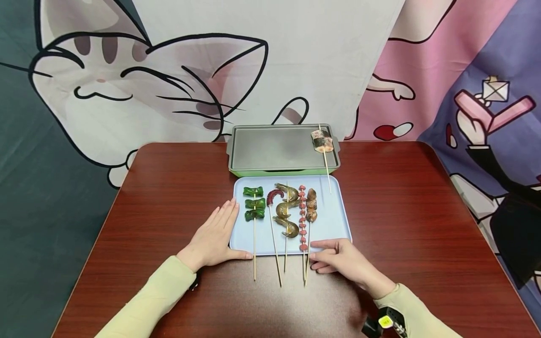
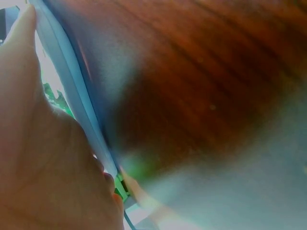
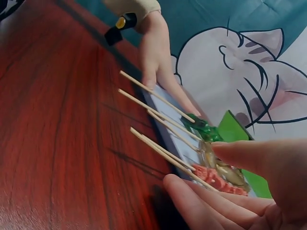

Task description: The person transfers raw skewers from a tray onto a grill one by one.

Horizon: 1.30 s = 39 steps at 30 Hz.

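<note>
Tabletop (image 1: 401,202), red-brown wood grain; at its far edge, a grey-topped griddle (image 1: 270,145) bearing one skewer of dark-skinned slices (image 1: 322,142), its stick overhanging the griddle's near right corner.

Pale blue tray (image 1: 334,216), just in front of the griddle; on it, left edge to right: green pepper skewer (image 1: 254,204); tentacle skewer (image 1: 269,199); shrimp skewer (image 1: 289,229); pink-bead skewer (image 1: 302,219); brown-chunk skewer (image 1: 311,205); all five sticks project past the tray's near edge.

Left hand (image 1: 213,239): laid flat at the tray's near left corner, fingers straight along the left edge, thumb along the near edge; holding no skewer.

Right hand (image 1: 338,258): at the near edge, beside the sticks of the pink-bead and brown-chunk skewers; thumb and fingers apart, pinching nothing; whether a fingertip touches a stick, cannot tell.

Handling, by judgement: the brown-chunk skewer likely light, its stick stiff and thin, apt to roll; best taken by the bare stick beyond the near edge, apart from its neighbour.

Hard to make out: the two rightmost sticks, nearly merging at their ends; brown chunks, not distinguishable in the right wrist view; left wrist view, largely blurred tabletop, left fingertips unclear.
</note>
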Motion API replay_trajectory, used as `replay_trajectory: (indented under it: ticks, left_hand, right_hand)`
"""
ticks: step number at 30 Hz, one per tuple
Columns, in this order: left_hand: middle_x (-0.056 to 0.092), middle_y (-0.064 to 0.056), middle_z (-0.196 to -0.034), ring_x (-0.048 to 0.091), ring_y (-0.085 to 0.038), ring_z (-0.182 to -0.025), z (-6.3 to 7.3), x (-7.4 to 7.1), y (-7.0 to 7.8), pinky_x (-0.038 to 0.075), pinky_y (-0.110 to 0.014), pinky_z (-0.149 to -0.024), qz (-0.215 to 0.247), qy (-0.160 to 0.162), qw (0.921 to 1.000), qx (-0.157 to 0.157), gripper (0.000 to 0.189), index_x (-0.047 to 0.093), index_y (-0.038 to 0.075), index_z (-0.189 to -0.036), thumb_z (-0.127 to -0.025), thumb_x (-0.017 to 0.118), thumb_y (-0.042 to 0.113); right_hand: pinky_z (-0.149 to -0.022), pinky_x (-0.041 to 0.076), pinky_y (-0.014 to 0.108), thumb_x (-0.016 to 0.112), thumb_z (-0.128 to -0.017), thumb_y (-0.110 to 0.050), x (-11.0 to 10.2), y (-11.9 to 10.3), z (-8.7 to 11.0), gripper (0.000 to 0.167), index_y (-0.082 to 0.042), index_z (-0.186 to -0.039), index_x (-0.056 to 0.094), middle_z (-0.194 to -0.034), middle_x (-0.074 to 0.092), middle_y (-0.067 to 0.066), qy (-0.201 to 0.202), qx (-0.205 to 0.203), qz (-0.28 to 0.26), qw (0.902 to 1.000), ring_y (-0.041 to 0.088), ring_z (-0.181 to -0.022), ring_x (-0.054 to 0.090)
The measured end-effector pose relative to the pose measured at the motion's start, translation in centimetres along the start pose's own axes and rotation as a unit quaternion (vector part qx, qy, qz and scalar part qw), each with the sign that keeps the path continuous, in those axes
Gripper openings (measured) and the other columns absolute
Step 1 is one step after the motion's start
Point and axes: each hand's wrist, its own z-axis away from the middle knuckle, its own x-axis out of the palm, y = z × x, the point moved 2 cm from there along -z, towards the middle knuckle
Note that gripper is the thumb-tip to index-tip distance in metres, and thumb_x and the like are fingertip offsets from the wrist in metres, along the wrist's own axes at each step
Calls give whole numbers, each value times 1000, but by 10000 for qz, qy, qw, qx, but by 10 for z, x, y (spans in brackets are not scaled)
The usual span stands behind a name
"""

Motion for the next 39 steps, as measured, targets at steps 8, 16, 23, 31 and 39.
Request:
replay_trajectory:
  ticks: [8, 16, 23, 31, 39]
  left_hand:
    - [16, -26, -165, 18, -38, -152, 0, 6, -3, 17, -50, -121, 6, -1, 10000, -19, 130, 26, -11, -156, -77, 53, 89]
    - [14, -25, -166, 14, -36, -153, -1, 8, -5, 14, -49, -122, 24, -47, 10000, -35, 131, 23, -10, -157, -77, 52, 90]
    - [14, -25, -165, 15, -36, -152, -1, 9, -5, 14, -48, -122, 25, -18, 10000, -32, 131, 23, -9, -157, -77, 50, 91]
    - [12, -24, -166, 13, -35, -153, -1, 9, -5, 13, -47, -123, 12, -74, 10000, -52, 130, 22, -10, -157, -77, 57, 87]
    - [19, -28, -163, 19, -39, -151, 0, 2, -1, 18, -51, -121, 85, 29, 10000, 12, 128, 27, -12, -154, -77, 63, 83]
  right_hand:
    - [-80, 60, 40, 68, -96, -5, 5, 6, -3, 60, 24, -140, 40, -104, 71, 28, 45, -16, -393, 9992, 32, -88, 74]
    - [-77, 61, 38, 69, -94, 1, 3, 4, -3, 58, 22, -138, 40, -100, 72, 27, 253, -114, -552, 9981, 24, -79, 74]
    - [-73, 61, 36, 72, -90, 4, -1, 5, -2, 54, 18, -134, 45, -91, 72, 22, 578, -177, -301, 9977, 20, -74, 72]
    - [-74, 61, 42, 69, -90, 7, -5, 3, 2, 53, 18, -137, 45, -92, 69, 21, 678, -297, -259, 9969, 25, -79, 71]
    - [-75, 61, 42, 69, -91, 6, -8, 3, 4, 53, 17, -137, 46, -92, 67, 21, 695, -354, -187, 9968, 25, -79, 70]
